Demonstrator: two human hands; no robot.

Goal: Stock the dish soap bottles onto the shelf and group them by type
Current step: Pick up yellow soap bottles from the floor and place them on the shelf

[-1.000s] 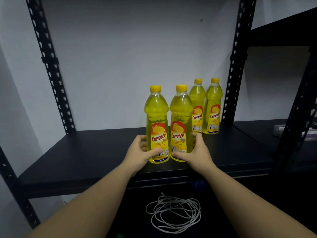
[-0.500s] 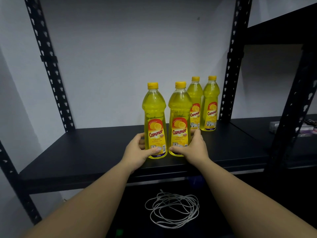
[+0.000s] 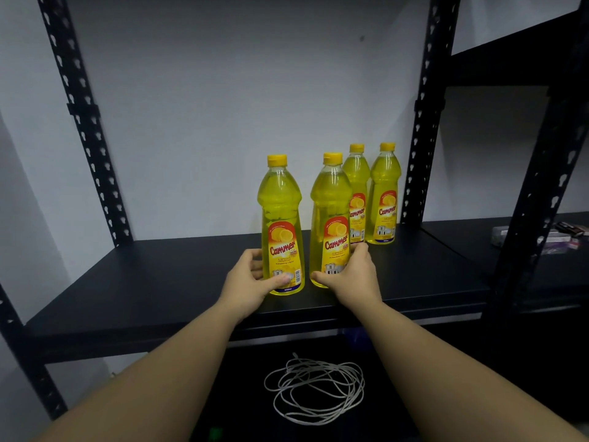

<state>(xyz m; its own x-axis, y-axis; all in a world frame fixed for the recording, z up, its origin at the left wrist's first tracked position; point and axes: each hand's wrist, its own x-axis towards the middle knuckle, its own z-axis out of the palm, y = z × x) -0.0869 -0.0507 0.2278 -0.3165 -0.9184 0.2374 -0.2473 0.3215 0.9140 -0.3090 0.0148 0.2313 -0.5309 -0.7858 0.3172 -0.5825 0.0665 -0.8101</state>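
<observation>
Several yellow lemon dish soap bottles stand upright on the black shelf (image 3: pixel 159 275). My left hand (image 3: pixel 247 283) grips the base of the front left bottle (image 3: pixel 282 224). My right hand (image 3: pixel 352 277) grips the base of the front right bottle (image 3: pixel 331 218). A small gap separates these two bottles. Behind them, at the back right of the shelf, stand two more: a back left bottle (image 3: pixel 358 193), partly hidden by the front right one, and a back right bottle (image 3: pixel 384 193).
Black perforated uprights (image 3: pixel 84 122) (image 3: pixel 420 122) frame the shelf against a white wall. A coil of white cable (image 3: pixel 314 389) lies on the lower level. A neighbouring shelf at the right holds small packets (image 3: pixel 561 237).
Both hands have pushed the two front bottles deeper onto the shelf, toward the back pair. The gap between the two front bottles has widened a little.
</observation>
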